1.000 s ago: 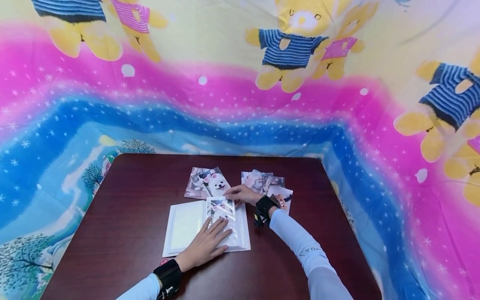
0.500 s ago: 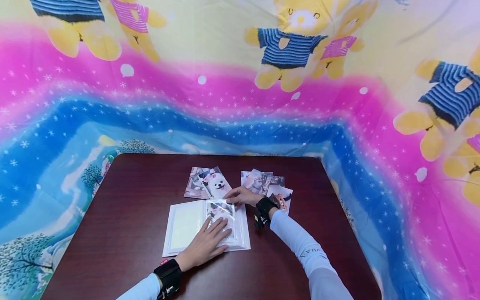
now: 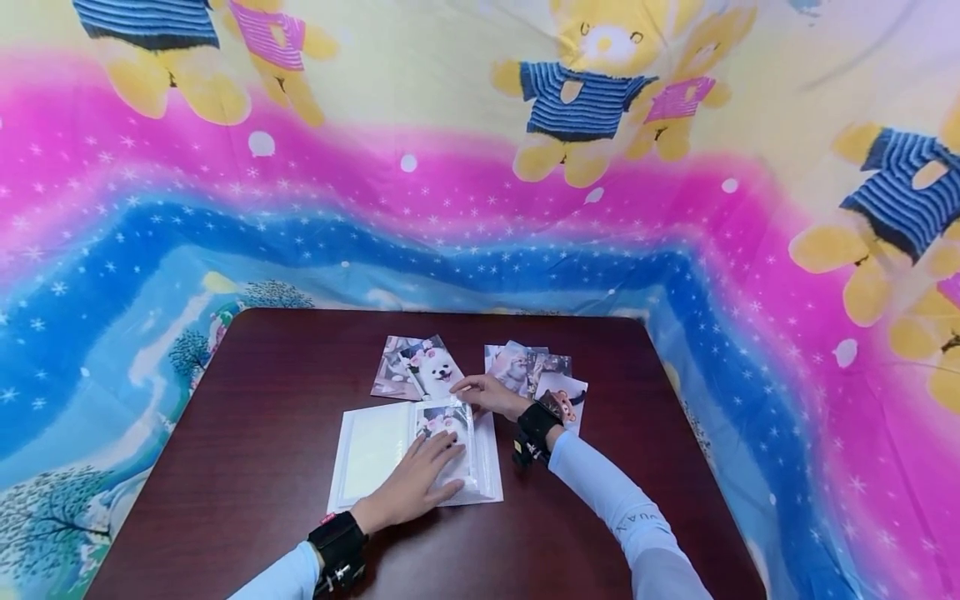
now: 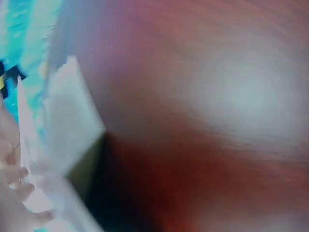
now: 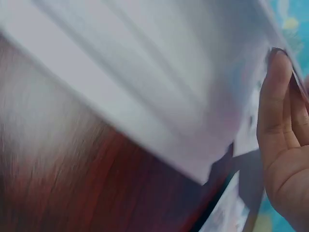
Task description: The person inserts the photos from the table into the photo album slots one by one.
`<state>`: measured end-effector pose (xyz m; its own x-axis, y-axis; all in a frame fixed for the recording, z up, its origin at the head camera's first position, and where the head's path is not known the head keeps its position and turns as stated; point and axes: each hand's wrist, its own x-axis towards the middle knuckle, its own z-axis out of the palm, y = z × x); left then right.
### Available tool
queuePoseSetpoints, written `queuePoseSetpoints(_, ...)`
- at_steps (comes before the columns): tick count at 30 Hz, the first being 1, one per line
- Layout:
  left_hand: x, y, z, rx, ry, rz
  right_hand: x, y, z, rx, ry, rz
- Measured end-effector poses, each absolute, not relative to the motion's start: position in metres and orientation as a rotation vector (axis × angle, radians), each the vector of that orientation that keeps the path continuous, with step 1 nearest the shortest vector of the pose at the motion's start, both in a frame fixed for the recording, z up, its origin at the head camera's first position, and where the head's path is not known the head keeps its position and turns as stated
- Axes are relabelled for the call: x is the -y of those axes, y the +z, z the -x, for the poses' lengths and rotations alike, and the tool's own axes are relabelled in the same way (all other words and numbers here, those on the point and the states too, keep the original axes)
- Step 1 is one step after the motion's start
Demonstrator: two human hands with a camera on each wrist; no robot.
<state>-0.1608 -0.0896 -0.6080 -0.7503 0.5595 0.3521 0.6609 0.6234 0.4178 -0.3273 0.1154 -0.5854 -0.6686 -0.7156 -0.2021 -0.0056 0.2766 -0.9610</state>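
Observation:
A white photo album (image 3: 367,454) lies open on the table. On its right-hand page, a photo (image 3: 437,418) of a white dog with pink flowers sits in a clear sleeve. My left hand (image 3: 415,482) rests on this page with fingers spread, covering the photo's lower part. At the page's top right corner is my right hand (image 3: 491,396). In the right wrist view, that hand (image 5: 287,130) has its thumb and fingers on either side of a thin edge, apparently pinching the photo at its top. The left wrist view is blurred; fingers (image 4: 17,181) show at its left.
Behind the album lie a similar dog photo (image 3: 437,373) and a greyish photo (image 3: 393,371). More loose photos (image 3: 513,367) overlap to the right, one with a bear cartoon (image 3: 562,400) partly behind the right wrist. A patterned cloth (image 3: 480,217) hangs around the dark table (image 3: 247,400).
The photo has slid slightly down in the sleeve, toward the person. My right hand stays at its top corner, and my left hand stays resting on the page.

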Motion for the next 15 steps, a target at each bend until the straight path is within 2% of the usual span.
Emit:
queuePoseSetpoints(8, 0.105, -0.568, 0.178, 2.547, -1.276, 0.570, -0.081, -0.563, 0.283, -1.673, -1.716, 0.524)
queuePoseSetpoints(15, 0.147, -0.555, 0.192, 2.442, -1.265, 0.209, -0.047, -0.570, 0.250, -1.754, -1.522, 0.844)
